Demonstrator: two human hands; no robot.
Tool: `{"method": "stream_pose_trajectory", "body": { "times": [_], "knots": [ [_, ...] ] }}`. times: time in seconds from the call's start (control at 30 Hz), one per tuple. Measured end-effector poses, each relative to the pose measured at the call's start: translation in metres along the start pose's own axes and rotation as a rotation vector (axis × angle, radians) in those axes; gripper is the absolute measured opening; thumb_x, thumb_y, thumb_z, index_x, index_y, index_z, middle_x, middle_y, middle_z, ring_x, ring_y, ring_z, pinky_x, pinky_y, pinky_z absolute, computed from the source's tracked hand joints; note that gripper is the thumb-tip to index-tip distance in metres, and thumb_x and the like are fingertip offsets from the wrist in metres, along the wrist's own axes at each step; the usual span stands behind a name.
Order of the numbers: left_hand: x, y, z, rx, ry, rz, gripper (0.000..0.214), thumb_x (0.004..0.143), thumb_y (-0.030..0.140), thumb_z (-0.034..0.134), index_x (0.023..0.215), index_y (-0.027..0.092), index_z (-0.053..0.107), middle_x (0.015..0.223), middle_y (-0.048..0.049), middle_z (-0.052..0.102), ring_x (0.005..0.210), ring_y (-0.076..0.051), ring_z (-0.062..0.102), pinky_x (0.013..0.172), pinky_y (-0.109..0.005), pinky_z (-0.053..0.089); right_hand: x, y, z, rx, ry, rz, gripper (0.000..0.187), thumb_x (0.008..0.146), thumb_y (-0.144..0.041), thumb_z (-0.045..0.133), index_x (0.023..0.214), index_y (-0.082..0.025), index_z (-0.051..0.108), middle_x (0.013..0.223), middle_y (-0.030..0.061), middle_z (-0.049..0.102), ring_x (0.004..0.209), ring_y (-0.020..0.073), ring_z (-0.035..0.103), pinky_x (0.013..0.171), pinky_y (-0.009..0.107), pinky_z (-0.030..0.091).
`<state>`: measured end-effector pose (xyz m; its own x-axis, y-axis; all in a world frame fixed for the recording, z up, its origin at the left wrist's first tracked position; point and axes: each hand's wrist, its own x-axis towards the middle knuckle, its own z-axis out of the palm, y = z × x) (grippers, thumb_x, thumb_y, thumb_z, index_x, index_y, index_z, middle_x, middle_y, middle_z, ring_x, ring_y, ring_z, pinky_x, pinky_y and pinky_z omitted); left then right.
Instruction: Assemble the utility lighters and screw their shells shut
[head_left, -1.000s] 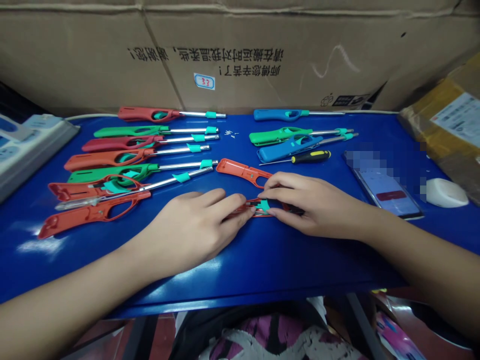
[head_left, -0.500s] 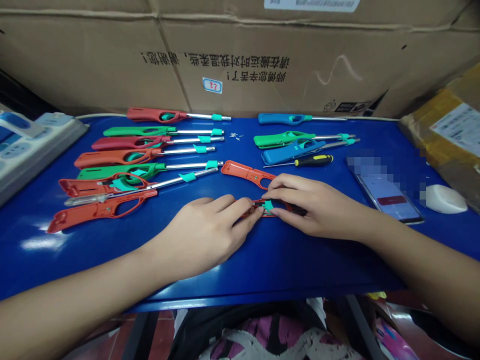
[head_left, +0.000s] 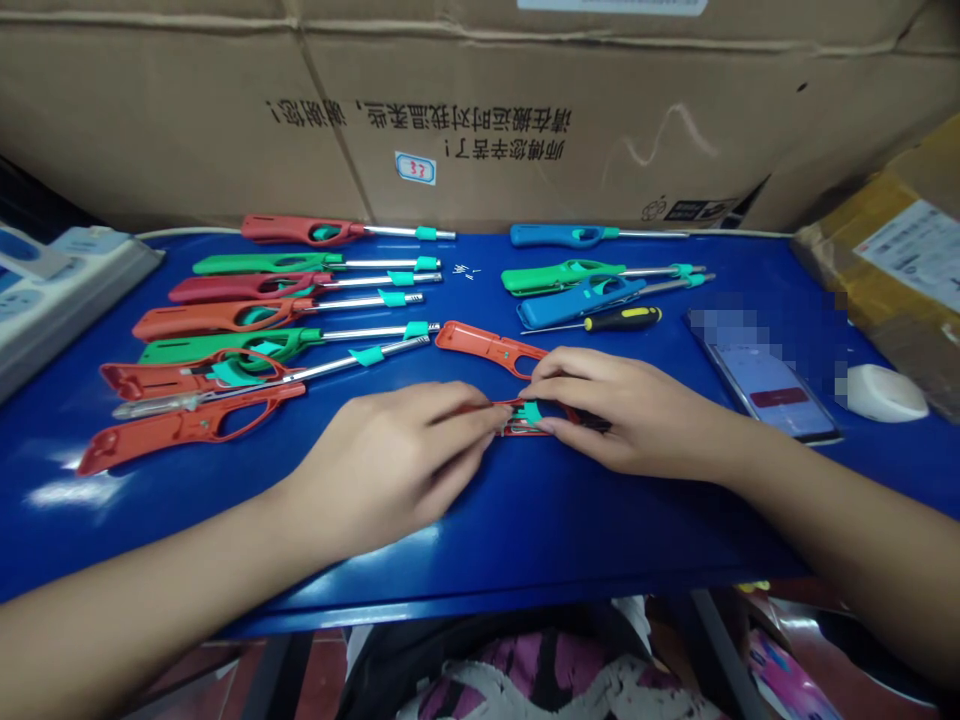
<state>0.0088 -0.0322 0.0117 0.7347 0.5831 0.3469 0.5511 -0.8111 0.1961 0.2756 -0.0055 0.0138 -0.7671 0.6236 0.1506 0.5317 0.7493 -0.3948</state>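
An opened orange gas lighter (head_left: 517,430) lies on the blue table, its teal trigger and some inner parts exposed. My left hand (head_left: 397,455) pinches at its left portion, fingertips beside the trigger; what sits under them is mostly hidden. From the other side my right hand (head_left: 630,410) grips the same lighter, thumb along the near edge and fingers over the far edge. Just behind them rests a loose orange shell half (head_left: 487,348), hollow side up, close to the right fingertips.
Several red, green and orange lighters (head_left: 225,320) line the left, with an opened one (head_left: 187,430) nearest. Behind my right hand lie blue and green lighters (head_left: 570,278) and a screwdriver (head_left: 622,318). A phone (head_left: 784,400), white mouse (head_left: 885,393), power strip (head_left: 71,290) and cardboard box (head_left: 480,60) surround them.
My left fingers have shifted slightly left along the opened lighter, uncovering more of its inside near the trigger. My right hand keeps its grip. The view has drifted a little.
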Motion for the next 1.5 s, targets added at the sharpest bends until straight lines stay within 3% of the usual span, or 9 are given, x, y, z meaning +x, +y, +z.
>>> {"method": "stream_pose_trajectory", "body": {
  "times": [0.13,0.3,0.4,0.57,0.73,0.9,1.13,1.5],
  "knots": [
    [0.004,-0.014,-0.004,-0.192,-0.027,-0.159,0.019,0.099,0.024,0.056,0.105,0.02,0.074,0.102,-0.0047,0.074,0.09,-0.018,0.07,0.078,-0.03,0.058,0.0,0.001,0.0,-0.025,-0.012,0.006,0.028,0.101,-0.032,0.053,0.121,-0.018,0.068,0.125,0.0113,0.065,0.113,0.0236,0.064,0.095,0.037,0.053],
    [0.008,-0.027,-0.006,-0.313,-0.14,-0.186,0.018,0.099,0.029,0.06,0.104,0.024,0.076,0.101,-0.0025,0.073,0.086,-0.015,0.069,0.076,-0.027,0.055,-0.002,0.001,0.0,-0.044,-0.008,-0.004,0.028,0.101,-0.031,0.053,0.122,-0.018,0.068,0.126,0.0117,0.065,0.114,0.0244,0.065,0.093,0.038,0.055],
    [0.01,-0.027,-0.006,-0.346,-0.127,-0.192,0.019,0.099,0.031,0.06,0.103,0.023,0.077,0.1,-0.0031,0.073,0.086,-0.015,0.069,0.077,-0.027,0.054,-0.002,0.0,0.001,-0.06,-0.007,-0.015,0.028,0.101,-0.03,0.053,0.121,-0.018,0.068,0.126,0.0122,0.065,0.113,0.0253,0.065,0.093,0.04,0.056],
    [0.011,-0.022,-0.003,-0.229,0.0,-0.109,0.02,0.098,0.029,0.061,0.11,0.022,0.074,0.108,-0.0069,0.072,0.098,-0.02,0.064,0.087,-0.036,0.052,-0.001,-0.001,0.003,-0.142,-0.003,-0.047,0.029,0.103,-0.028,0.049,0.123,-0.018,0.068,0.125,0.0128,0.067,0.111,0.0263,0.066,0.093,0.044,0.057],
    [0.01,-0.023,0.0,-0.143,-0.089,0.037,0.029,0.098,0.024,0.06,0.125,0.028,0.069,0.119,-0.0048,0.07,0.1,-0.022,0.061,0.089,-0.039,0.046,-0.001,-0.002,0.005,-0.218,0.002,-0.08,0.03,0.104,-0.03,0.047,0.12,-0.017,0.068,0.125,0.0132,0.067,0.109,0.0266,0.066,0.091,0.043,0.057],
    [0.009,-0.025,-0.001,-0.061,-0.132,0.149,0.034,0.1,0.02,0.055,0.133,0.026,0.066,0.119,-0.0068,0.07,0.101,-0.023,0.06,0.085,-0.038,0.046,-0.004,-0.001,-0.002,-0.105,-0.008,-0.038,0.03,0.102,-0.025,0.049,0.125,-0.018,0.066,0.131,0.0109,0.067,0.118,0.025,0.064,0.099,0.042,0.054],
    [0.008,-0.024,-0.001,-0.017,-0.155,0.156,0.035,0.102,0.021,0.053,0.135,0.025,0.064,0.123,-0.0076,0.068,0.099,-0.023,0.059,0.08,-0.037,0.045,-0.008,0.004,-0.022,-0.001,0.042,0.018,0.025,0.096,-0.023,0.058,0.118,-0.021,0.069,0.121,0.0079,0.069,0.112,0.0212,0.064,0.096,0.034,0.052],
    [0.009,-0.026,0.003,-0.15,-0.161,0.097,0.035,0.102,0.02,0.052,0.134,0.028,0.064,0.118,-0.0072,0.064,0.101,-0.021,0.061,0.084,-0.037,0.049,-0.009,0.005,-0.021,-0.126,-0.041,0.032,0.021,0.095,-0.023,0.06,0.113,-0.02,0.071,0.114,0.0075,0.069,0.102,0.0232,0.065,0.087,0.037,0.052]
  ]
}}
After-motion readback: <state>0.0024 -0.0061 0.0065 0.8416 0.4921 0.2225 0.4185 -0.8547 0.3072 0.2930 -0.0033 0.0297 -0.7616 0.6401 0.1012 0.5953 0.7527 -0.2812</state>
